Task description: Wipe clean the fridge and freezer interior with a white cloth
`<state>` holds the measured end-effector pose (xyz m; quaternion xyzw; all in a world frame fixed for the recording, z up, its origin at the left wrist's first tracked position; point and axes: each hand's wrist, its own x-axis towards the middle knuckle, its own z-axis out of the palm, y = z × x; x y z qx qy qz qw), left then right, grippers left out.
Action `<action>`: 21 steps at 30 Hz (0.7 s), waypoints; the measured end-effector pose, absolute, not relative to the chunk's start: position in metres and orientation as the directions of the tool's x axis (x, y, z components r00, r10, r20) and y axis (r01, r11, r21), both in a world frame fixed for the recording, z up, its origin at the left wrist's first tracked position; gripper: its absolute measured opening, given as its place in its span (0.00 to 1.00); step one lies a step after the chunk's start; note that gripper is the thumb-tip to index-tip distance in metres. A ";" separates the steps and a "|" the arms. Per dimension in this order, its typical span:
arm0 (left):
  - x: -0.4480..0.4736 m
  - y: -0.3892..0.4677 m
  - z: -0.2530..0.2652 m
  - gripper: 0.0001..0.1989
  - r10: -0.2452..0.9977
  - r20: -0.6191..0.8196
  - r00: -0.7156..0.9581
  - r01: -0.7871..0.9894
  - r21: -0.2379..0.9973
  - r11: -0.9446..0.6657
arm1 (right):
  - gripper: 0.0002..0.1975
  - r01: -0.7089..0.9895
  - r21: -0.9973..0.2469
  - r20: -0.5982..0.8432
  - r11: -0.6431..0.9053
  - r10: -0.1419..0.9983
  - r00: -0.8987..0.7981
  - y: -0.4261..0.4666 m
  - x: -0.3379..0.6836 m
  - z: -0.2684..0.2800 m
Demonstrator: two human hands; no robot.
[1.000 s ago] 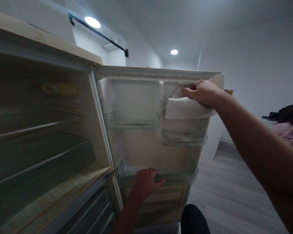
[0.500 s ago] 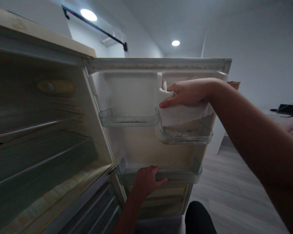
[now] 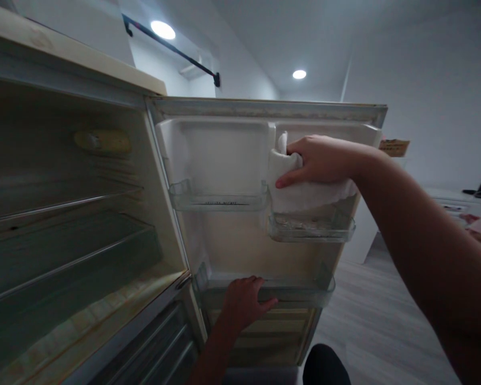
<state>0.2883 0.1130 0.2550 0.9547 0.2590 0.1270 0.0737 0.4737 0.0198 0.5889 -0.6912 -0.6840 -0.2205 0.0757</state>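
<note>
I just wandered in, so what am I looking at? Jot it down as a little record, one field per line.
Setting: refrigerator with its door open
Right hand: grips a white cloth at the door's upper right section
Left hand: fingers and thumb apart, at the lower bin; firm contact unclear
Other door bins: upper left bin; right bin, slightly lower, beneath the cloth
Inside: shelf, yellowish fitting
Background: black rod, two ceiling lights

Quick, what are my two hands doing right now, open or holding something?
Left hand: open, thumb spread, at the lower door bin; firm grip can't be told.
Right hand: closed on a white cloth.
</note>
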 end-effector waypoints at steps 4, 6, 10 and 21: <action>0.289 0.113 0.255 0.30 0.515 0.202 0.833 0.476 0.215 -0.853 | 0.32 0.956 0.256 0.496 -0.146 0.869 -0.001 0.017 0.465 0.580; 0.288 0.114 0.254 0.30 0.517 0.195 0.834 0.476 0.221 -0.851 | 0.31 0.945 0.271 0.529 -0.182 0.848 0.012 0.013 0.464 0.577; 0.286 0.115 0.255 0.31 0.509 0.181 0.841 0.471 0.215 -0.855 | 0.29 0.936 0.246 0.493 -0.251 0.864 0.102 -0.010 0.479 0.575; 0.288 0.114 0.256 0.36 0.507 0.190 0.841 0.466 0.224 -0.856 | 0.25 0.861 0.288 0.606 -0.420 0.776 0.176 -0.028 0.498 0.563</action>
